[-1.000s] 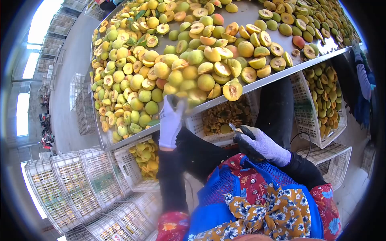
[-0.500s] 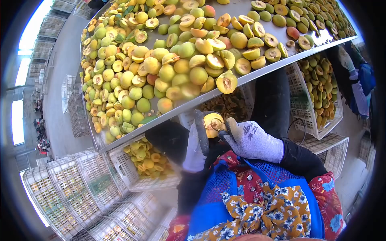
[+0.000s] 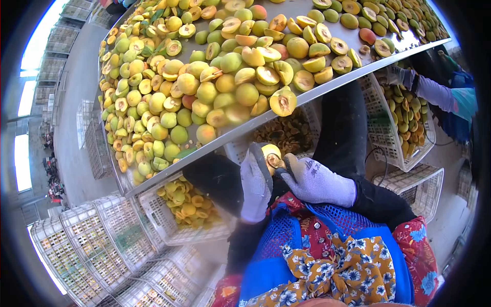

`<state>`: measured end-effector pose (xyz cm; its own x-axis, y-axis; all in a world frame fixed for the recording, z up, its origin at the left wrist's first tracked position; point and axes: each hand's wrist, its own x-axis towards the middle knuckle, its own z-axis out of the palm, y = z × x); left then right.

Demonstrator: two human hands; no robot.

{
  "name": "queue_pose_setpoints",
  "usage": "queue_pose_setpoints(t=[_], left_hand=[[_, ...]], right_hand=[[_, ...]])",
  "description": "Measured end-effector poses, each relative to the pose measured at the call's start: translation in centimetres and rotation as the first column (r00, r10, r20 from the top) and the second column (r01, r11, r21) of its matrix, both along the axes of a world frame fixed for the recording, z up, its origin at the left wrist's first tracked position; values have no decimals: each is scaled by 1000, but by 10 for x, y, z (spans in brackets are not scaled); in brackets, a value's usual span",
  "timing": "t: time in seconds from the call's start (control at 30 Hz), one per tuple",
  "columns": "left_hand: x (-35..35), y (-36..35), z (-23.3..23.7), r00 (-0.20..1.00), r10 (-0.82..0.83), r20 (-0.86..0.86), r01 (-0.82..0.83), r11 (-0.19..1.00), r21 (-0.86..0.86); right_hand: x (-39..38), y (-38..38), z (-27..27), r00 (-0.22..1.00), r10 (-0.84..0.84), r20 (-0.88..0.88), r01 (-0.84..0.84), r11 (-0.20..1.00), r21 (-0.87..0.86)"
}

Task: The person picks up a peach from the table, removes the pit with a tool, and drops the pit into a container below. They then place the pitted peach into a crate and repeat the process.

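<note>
In front of my body, my left hand, in a pale, dark-palmed glove, is closed around a halved yellow peach. The cut side faces my right hand, also gloved. Its thumb and fingers pinch together at the fruit. A thin curved loop, which looks like a pitting tool, rests against the cut face; its handle is hidden in the right hand. Just beyond my hands is the metal sorting table, heaped with whole and halved peaches. One cut half lies at its near edge.
Below the table edge, a crate holds yellow halves, and another container has brownish pieces. A crate of halves stands at right, beside a co-worker's sleeve. Stacked white crates fill the lower left.
My left hand has turned and covers more of the peach half, with both hands still together at it. At right, the co-worker's arm has swung down over the crate.
</note>
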<state>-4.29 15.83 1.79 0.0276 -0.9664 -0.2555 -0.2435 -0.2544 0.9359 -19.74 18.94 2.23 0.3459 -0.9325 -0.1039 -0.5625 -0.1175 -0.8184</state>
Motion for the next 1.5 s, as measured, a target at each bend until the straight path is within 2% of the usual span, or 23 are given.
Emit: queue_pose_setpoints(t=[0.1, 0.13, 0.17, 0.23, 0.27, 0.3, 0.37, 0.4, 0.43, 0.53, 0.6, 0.67, 0.73, 0.8, 0.9, 1.0, 1.07, 1.13, 1.23, 1.33, 1.37, 1.43, 1.5], left_hand=[[-7, 5, -9, 995, 64, 71, -59, 996, -69], [-9, 7, -10, 995, 63, 81, -53, 992, -114], [-11, 8, -11, 994, 64, 91, -49, 986, -160], [-13, 7, -12, 992, 62, 111, -38, 979, -202], [-13, 8, -12, 991, 58, 123, -34, 981, -191], [-14, 9, -13, 989, 55, 134, -30, 983, -181], [-3, 11, -51, 987, -14, 161, 42, 984, -174], [-2, 7, -53, 983, -48, 175, 78, 982, -171], [3, 1, -51, 971, 4, -240, 54, 970, 236], [-5, 5, -22, 965, -98, -242, 118, 991, 69], [-11, 7, -9, 968, -116, -223, 121, 993, 9], [-8, 9, -5, 970, -93, -225, 115, 989, 90], [5, 8, -1, 970, -26, -241, 101, 947, 305], [8, 9, -10, 835, 143, -532, 93, 915, 392], [5, 9, -15, 606, 194, -771, 114, 938, 326], [3, 9, -11, 351, 324, -879, 184, 896, 404], [4, 8, -20, 295, 261, -919, 272, 899, 343], [-9, 16, -22, 432, 306, -848, 66, 927, 368], [-13, 23, -20, 531, 304, -791, 28, 927, 375], [-24, 32, -19, 483, 245, -841, -40, 965, 258], [-26, 33, -18, 556, 193, -809, -56, 979, 195], [-29, 35, -17, 690, 93, -718, -69, 996, 62], [-34, 38, -26, 739, 13, -674, -96, 992, -87]], right_hand=[[-9, 3, -16, 961, 205, -186, -265, 874, -407], [-10, -1, -7, 984, 166, 58, -163, 985, -52], [-11, -8, 9, 964, 32, 266, -122, 937, 328], [-20, -21, 37, 883, -223, 414, -217, 589, 779], [-19, -15, 25, 921, -84, 381, -161, 808, 567], [-17, -3, 3, 953, 37, 301, -129, 948, 291], [-15, 6, -26, 986, 157, 61, -147, 979, -144], [-14, 5, -31, 983, 171, -65, -183, 946, -267], [-14, 5, -32, 967, 167, -191, -229, 896, -380], [-10, 12, -4, 991, -26, -130, 26, 1000, -2], [-11, 13, 4, 985, -40, -168, 37, 999, -21], [-13, 15, 2, 991, -69, -115, 62, 996, -57], [-19, 13, 0, 994, -103, 28, 106, 989, -107], [-21, 15, 2, 993, -102, 52, 107, 987, -117], [-20, 22, -5, 996, -84, 30, 87, 991, -103], [-16, 29, -1, 995, -97, -11, 97, 995, -19], [-15, 31, 7, 994, -107, 4, 107, 993, 46], [-12, 34, -2, 992, -124, 1, 124, 992, 20], [-9, 37, -5, 987, -160, -12, 159, 987, -15], [-7, 39, -6, 985, -170, -17, 169, 985, -34], [-6, 39, -6, 985, -169, -17, 169, 985, -38], [-3, 41, -24, 988, -121, 95, 135, 979, -156], [-2, 40, -26, 957, -72, 280, 102, 990, -95]])
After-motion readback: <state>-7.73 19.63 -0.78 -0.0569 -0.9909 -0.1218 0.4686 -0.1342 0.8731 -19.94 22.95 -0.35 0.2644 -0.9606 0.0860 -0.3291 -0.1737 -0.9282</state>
